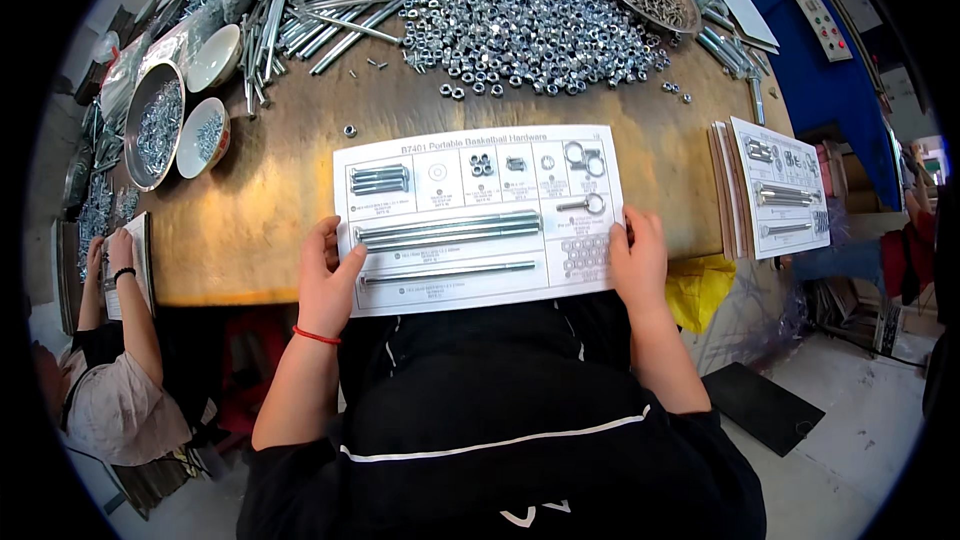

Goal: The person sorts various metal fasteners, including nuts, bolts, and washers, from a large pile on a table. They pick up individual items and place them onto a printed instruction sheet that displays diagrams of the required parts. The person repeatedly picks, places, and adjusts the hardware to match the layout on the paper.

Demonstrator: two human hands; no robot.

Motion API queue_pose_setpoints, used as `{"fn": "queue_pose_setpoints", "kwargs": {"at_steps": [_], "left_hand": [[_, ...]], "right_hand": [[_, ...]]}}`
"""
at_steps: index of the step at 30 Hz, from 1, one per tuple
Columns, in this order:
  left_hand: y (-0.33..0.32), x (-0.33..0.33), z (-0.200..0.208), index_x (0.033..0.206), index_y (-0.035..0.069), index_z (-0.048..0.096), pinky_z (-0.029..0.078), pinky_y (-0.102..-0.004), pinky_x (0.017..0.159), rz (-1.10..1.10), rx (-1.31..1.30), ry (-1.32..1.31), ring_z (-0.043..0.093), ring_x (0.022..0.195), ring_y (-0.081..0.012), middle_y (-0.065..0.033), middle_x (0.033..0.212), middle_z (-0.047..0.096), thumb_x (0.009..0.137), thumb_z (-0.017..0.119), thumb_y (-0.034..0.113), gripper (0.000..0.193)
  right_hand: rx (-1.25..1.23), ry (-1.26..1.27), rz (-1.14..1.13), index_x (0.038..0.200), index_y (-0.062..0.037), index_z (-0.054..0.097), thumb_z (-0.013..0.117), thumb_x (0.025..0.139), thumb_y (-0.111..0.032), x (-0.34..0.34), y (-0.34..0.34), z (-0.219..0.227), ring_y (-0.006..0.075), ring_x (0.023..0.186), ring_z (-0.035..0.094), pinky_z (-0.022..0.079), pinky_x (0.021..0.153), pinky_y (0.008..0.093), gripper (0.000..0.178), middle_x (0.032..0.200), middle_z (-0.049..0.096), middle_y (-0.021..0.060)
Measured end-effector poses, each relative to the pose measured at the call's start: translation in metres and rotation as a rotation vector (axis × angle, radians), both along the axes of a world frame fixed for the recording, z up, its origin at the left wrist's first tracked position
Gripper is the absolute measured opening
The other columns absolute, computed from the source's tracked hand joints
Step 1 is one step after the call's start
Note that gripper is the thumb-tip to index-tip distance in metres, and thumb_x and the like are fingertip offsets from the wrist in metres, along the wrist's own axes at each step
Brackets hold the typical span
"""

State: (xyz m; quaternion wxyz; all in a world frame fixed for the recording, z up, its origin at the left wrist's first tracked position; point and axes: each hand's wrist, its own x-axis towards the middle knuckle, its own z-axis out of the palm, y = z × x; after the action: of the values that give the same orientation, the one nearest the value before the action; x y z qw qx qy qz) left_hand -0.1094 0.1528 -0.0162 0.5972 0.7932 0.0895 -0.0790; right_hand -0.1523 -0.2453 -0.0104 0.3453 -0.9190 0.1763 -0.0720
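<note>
Yeah, your left hand [328, 278] and right hand [641, 255] are pinching the hardware card [475, 202] by its sides, forearms [303, 385] angled inward, right over the table [255, 200]'s near edge.

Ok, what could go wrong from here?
Two things, I'd judge. The hardware card is held only by its side edges, left hand and right hand, and its near side seems to overhang the table, so a slip might drop it. Also, a loose nut lies just beyond its far left corner; pushing the card forward could knock it away.
</note>
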Motion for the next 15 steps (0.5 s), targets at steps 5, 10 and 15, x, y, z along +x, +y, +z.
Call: {"fn": "queue_pose_setpoints", "kwargs": {"at_steps": [5,10,15], "left_hand": [[-0.023,0.053,0.033,0.124,0.001,0.056,0.049,-0.0380,0.093,-0.155,0.458,-0.470,0.060,0.110,-0.0309,-0.0166,0.123,0.058,0.080,0.071,0.008,0.047],[-0.099,0.169,0.024,0.114,0.007,0.064,0.049,-0.0393,0.093,-0.424,0.482,-0.573,0.059,0.107,-0.0337,-0.0132,0.118,0.060,0.080,0.074,0.017,0.037],[-0.126,0.213,-0.003,0.102,0.009,0.069,0.050,-0.0407,0.086,-0.612,0.660,-0.456,0.060,0.098,-0.0332,-0.0119,0.102,0.062,0.084,0.072,0.020,0.022]], "right_hand": [[-0.106,-0.207,0.109,0.110,0.0039,0.063,0.062,0.087,-0.003,0.039,-0.010,0.009,0.0227,0.083,0.060,0.050,0.074,0.0327,0.025,0.097,0.058,0.0134],[-0.090,-0.149,0.549,0.117,-0.0038,0.064,0.069,0.083,-0.011,0.166,0.055,0.020,0.0282,0.096,0.061,0.050,0.085,0.0358,0.036,0.104,0.060,0.0130],[-0.308,-0.019,0.503,0.121,-0.0162,0.063,0.072,0.080,-0.019,0.215,0.095,0.006,0.0327,0.107,0.057,0.050,0.088,0.0428,0.043,0.110,0.057,0.0131]]}}
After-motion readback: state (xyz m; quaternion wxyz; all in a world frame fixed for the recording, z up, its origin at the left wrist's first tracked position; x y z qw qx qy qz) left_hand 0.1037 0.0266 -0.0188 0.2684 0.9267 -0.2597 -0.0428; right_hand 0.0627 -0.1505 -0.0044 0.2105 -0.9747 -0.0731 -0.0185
